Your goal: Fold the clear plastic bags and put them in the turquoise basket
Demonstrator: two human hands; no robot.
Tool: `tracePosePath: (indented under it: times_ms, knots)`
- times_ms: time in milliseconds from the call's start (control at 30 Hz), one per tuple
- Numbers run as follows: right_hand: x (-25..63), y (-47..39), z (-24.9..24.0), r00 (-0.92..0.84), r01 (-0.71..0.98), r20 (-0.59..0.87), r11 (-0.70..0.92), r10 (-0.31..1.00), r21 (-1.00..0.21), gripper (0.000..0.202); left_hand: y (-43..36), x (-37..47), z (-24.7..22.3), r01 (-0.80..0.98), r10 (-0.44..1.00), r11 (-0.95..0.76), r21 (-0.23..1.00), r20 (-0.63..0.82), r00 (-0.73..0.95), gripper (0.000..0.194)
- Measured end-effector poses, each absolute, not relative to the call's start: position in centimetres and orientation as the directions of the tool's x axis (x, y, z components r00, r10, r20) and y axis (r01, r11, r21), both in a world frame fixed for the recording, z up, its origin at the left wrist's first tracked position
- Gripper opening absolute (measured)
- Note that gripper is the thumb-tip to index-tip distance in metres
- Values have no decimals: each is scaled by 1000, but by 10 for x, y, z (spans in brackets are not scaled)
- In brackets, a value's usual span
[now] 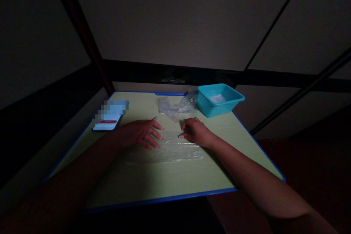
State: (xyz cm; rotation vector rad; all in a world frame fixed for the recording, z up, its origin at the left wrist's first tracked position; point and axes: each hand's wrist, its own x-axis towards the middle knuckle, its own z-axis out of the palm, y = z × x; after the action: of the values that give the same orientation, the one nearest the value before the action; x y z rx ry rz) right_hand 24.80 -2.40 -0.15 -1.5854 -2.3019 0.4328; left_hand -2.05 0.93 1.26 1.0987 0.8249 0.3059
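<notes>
A clear plastic bag (175, 151) lies flattened across the middle of the table, shiny along its near edge. My left hand (144, 134) is over its left part, palm down with fingers spread. Over the bag's right part, my right hand (196, 131) has bent fingers, with a gap between thumb and index finger and nothing visible in it. Whether either hand presses on the plastic is hard to tell. Beyond the hands lies more crumpled clear plastic (175, 109).
A turquoise basket (216, 108) stands at the table's back right corner with something whitish inside. At the left edge lies a phone (107, 122) with a lit screen. The pale table (164, 186) has a blue rim, and a panelled wall (170, 18) rises behind it.
</notes>
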Motion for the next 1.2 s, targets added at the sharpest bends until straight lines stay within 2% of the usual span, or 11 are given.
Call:
tracePosePath:
  times_ms: [300, 433, 600, 733, 900, 1200]
  knots:
    - [245, -25, -5, -323, 858, 90, 332, 942, -392, 25, 7, -18, 11, 176, 593, 453, 874, -443, 672, 55]
    - [246, -25, -5, -327, 865, 76, 330, 942, -377, 19, 6, -15, 14, 114, 648, 419, 901, -385, 658, 51]
    - [246, -24, -6, -334, 863, 89, 343, 938, -372, 16, 12, -12, 21, -50, 844, 346, 937, -287, 454, 36]
    - [246, -24, -7, -333, 851, 104, 346, 937, -395, 17, 15, -11, 22, -63, 938, 263, 963, -240, 248, 32]
    - [246, -25, -7, -337, 848, 103, 350, 936, -397, 25, 14, -10, 20, -43, 962, 223, 974, -213, 172, 31]
    - [245, -24, -9, -350, 852, 81, 353, 933, -386, 20, 19, -11, 20, -57, 995, 94, 994, -93, 22, 32]
